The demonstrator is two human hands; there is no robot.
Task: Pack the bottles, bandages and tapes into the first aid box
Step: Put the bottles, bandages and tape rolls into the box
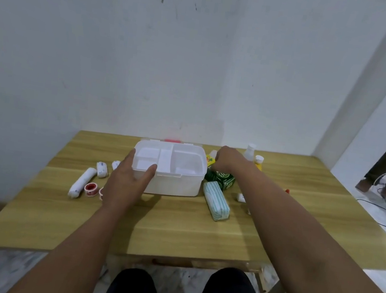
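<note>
Head view
Left hand (pixel 125 181): fingers spread wide, thumb hooked over the near rim of the first aid box (pixel 177 181), fingers along its left end.
Right hand (pixel 226 159): curled down among items right of the box, by a yellow-labelled bottle (pixel 210 160) and a green carton (pixel 222 180); whether it grips anything, I cannot tell.
Box: open, white divided tray inside, compartments bare.
Left of box: 1 long bandage roll (pixel 82 182), 2 shorter rolls (pixel 102 169), 1 red tape spool (pixel 90 189).
Right of box: striped pack (pixel 216 204), 2 bottles (pixel 249 151) at the back.
Table (pixel 175 230): wooden, everything rests on it.
</note>
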